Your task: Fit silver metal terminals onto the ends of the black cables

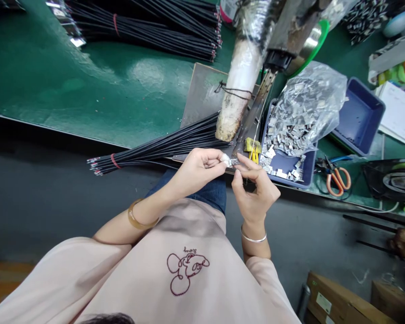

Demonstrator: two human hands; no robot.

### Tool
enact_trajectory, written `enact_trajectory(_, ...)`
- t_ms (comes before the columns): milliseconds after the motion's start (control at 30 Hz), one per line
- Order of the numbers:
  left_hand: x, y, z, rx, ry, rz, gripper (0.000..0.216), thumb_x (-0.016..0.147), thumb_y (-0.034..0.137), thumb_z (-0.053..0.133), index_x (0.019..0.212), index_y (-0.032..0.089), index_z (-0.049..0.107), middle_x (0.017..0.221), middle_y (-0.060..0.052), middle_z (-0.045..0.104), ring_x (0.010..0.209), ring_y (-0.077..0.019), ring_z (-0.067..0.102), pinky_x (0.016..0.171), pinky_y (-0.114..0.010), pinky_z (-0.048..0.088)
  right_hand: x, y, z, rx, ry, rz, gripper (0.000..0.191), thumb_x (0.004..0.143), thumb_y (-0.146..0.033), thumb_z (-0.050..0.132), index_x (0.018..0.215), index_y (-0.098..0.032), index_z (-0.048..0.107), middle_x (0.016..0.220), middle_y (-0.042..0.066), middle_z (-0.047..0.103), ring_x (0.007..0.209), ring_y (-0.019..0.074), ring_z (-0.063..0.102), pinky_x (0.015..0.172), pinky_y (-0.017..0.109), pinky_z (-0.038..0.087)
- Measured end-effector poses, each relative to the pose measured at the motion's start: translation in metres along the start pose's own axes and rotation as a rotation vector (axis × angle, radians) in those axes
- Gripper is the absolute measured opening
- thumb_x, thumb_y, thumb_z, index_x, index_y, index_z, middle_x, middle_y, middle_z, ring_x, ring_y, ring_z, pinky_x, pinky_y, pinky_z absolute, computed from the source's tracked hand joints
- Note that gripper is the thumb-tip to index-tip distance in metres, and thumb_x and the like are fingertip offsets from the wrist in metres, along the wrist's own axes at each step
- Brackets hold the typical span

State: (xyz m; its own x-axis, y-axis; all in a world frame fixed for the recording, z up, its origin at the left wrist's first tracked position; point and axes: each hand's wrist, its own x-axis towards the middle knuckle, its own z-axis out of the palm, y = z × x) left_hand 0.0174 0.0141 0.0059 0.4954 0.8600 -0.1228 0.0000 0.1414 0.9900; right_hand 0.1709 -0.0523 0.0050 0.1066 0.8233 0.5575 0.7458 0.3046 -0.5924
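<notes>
Right at the centre of the frame, a small metal clip is pinched between the fingertips of both hands, just in front of the bench edge. The left hand, coming in from the lower left with an amber bangle on its wrist, is closed narrowly on the clip's left end, and one fingertip wears a white finger cot. The right hand, with a silver bracelet below it, grips the clip's right end between thumb and forefinger, the other fingers curled. Just behind the hands a bundle of black wires, tied with a red band, lies over the edge of the green mat. Right of the hands stands a blue tray with loose metal clips in it, and a clear plastic bag of clips rests on it. A column wrapped in plastic film rises above the hands. Orange-handled scissors lie further right, and a second wire bundle lies along the top of the frame.
</notes>
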Motion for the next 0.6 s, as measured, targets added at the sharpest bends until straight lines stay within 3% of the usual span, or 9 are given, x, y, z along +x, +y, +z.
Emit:
enact_trajectory(133, -0.006, -0.001, 0.002, 0.023, -0.049, 0.030, 0.019, 0.089, 0.024, 0.059, 0.074, 0.013, 0.063, 0.059, 0.006, 0.034, 0.055, -0.0065, 0.027, 0.052, -0.022, 0.022, -0.002, 0.000, -0.003, -0.001, 0.018, -0.013, 0.012, 0.086, -0.014, 0.067, 0.090, -0.024, 0.062, 0.107, 0.004, 0.080, 0.086, 0.0158, 0.078, 0.073, 0.027, 0.064)
enact_trajectory(267, -0.014, -0.006, 0.003, 0.050, -0.057, 0.039, 0.021, 0.089, 0.027, 0.059, 0.074, 0.013, 0.063, 0.060, 0.006, 0.031, 0.056, -0.0066, 0.026, 0.053, -0.023, 0.021, -0.009, 0.000, -0.004, 0.014, 0.003, 0.007, 0.009, 0.088, -0.016, 0.066, 0.091, -0.023, 0.064, 0.104, 0.003, 0.080, 0.090, 0.0167, 0.078, 0.075, 0.029, 0.064)
enact_trajectory(600, -0.010, -0.008, 0.004, -0.085, 0.056, 0.030, 0.017, 0.081, 0.024, 0.067, 0.069, 0.013, 0.065, 0.059, 0.004, 0.046, 0.054, -0.0063, 0.035, 0.052, -0.022, 0.026, -0.009, -0.002, 0.003, 0.067, 0.016, 0.073, 0.007, 0.087, -0.015, 0.067, 0.088, -0.022, 0.066, 0.105, 0.003, 0.080, 0.092, 0.0163, 0.078, 0.074, 0.028, 0.064)
